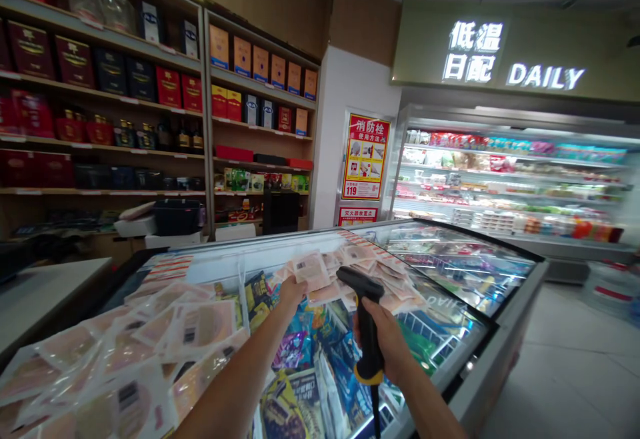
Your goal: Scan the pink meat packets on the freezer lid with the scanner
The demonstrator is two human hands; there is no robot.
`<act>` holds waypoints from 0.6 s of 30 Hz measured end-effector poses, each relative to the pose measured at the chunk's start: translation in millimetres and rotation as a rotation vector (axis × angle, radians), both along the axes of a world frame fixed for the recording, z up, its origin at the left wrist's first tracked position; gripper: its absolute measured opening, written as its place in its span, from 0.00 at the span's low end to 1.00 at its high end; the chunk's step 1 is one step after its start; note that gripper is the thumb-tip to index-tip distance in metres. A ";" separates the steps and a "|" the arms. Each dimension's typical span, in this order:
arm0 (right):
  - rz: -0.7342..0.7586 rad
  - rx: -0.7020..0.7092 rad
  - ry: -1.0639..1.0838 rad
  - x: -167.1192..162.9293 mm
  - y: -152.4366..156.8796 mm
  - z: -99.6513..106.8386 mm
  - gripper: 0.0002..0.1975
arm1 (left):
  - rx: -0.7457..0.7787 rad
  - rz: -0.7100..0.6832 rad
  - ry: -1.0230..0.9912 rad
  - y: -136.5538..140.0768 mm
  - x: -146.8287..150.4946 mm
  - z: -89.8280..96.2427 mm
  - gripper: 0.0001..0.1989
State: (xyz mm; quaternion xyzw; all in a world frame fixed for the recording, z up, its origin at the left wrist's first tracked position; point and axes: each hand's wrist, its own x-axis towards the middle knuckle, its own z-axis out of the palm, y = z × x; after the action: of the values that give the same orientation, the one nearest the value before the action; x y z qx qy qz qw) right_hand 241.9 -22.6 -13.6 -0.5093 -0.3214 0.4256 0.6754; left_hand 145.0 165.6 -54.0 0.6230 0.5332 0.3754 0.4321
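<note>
My left hand [291, 290] grips a flat clear packet of pink sliced meat [311, 268] with a white barcode label, lifted just above a heap of similar packets [381, 278] on the chest freezer's glass lid [465, 272]. My right hand [385, 342] holds a black barcode scanner [367, 319] with a yellow base; its head sits right beside the raised packet. The scanner's cable hangs down from the handle.
More meat packets [125, 352] cover the freezer's left side; coloured frozen-food bags [305, 352] lie in the open middle. Shelves of boxed bottles [100, 92] line the left wall, a lit chiller cabinet [510, 186] stands at the right, a counter [45, 292] sits at the left.
</note>
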 end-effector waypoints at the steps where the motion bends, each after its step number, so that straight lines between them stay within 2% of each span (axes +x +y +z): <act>1: 0.005 -0.023 -0.018 -3.0 0.8 0.8 0.18 | 0.003 -0.013 0.021 -1.3 -3.7 -1.2 0.13; 10: 0.009 -0.046 -0.028 -19.1 -1.7 8.0 0.16 | 0.012 -0.131 0.236 -8.9 -34.4 -1.8 0.10; 18: 0.045 -0.067 -0.074 -17.8 -17.5 13.2 0.16 | 0.071 -0.165 0.231 -20.8 -25.3 -2.9 0.12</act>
State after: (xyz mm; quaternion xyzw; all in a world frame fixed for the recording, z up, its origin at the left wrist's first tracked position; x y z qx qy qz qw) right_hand 224.0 -40.1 -0.4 -0.5396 -0.3432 0.4318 0.6361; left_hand 119.8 144.9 -56.8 0.7185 0.5130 0.2829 0.3750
